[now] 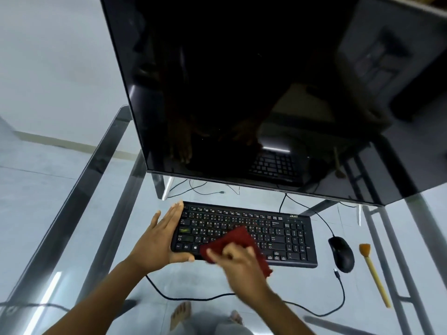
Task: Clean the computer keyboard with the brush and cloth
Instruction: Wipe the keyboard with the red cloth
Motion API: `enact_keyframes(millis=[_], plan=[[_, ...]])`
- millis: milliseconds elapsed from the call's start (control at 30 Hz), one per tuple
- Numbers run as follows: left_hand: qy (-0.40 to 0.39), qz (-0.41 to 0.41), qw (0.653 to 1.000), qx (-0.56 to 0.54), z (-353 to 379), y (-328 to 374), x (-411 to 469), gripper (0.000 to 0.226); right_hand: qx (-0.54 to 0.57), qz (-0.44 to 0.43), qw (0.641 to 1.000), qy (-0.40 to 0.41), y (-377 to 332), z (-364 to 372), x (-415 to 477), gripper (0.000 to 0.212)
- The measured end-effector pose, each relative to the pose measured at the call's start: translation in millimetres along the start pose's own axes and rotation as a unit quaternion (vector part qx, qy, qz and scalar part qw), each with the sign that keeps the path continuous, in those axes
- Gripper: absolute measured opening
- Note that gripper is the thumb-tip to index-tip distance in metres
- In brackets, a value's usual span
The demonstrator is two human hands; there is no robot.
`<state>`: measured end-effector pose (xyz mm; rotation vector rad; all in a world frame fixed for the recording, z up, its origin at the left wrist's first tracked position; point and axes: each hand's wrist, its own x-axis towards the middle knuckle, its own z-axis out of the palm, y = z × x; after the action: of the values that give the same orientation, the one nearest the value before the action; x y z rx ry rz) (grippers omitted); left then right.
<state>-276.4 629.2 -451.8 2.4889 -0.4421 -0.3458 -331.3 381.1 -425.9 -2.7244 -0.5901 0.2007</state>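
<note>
A black keyboard [278,234] lies on a glass desk [79,213] in front of a large dark monitor. My left hand [158,238] clasps the keyboard's left end, fingers along the side and thumb under the front edge. My right hand [238,264] presses a dark red cloth [238,240] onto the lower middle keys; the hand looks blurred. A brush [373,272] with a pale yellow handle and orange bristles lies on the glass at the right, apart from both hands.
A black mouse [341,253] sits between the keyboard and brush, its cable looping toward the front. The monitor [242,93] stands close behind the keyboard. Metal desk frame bars and the floor with my feet show through the glass.
</note>
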Motion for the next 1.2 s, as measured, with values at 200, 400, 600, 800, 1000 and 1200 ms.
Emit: enact_keyframes(millis=[200, 400, 600, 800, 1000, 1200], plan=[[0.002, 0.009, 1.0, -0.021, -3, 2, 0, 0.131, -0.047, 0.011, 0.999, -0.007, 57, -22, -26, 0.08], [-0.003, 0.012, 1.0, -0.017, -1, 0, 1, 0.132, -0.025, -0.026, 0.999, -0.012, -4, -2, 7, 0.072], [-0.002, 0.015, 1.0, -0.005, -3, -1, 0, 0.131, -0.021, 0.018, 1.0, 0.011, 49, -25, -34, 0.072], [-0.003, 0.018, 1.0, -0.001, 0, -1, 1, 0.132, 0.027, 0.064, 0.996, 0.062, 11, -8, -18, 0.058], [-0.002, 0.021, 1.0, -0.004, -2, -2, 0, 0.131, 0.004, 0.01, 0.998, 0.07, 8, -6, 8, 0.049], [0.008, 0.023, 0.999, -0.026, 1, -3, 0, 0.13, 0.052, 0.091, 0.989, 0.108, -16, 7, 27, 0.05]])
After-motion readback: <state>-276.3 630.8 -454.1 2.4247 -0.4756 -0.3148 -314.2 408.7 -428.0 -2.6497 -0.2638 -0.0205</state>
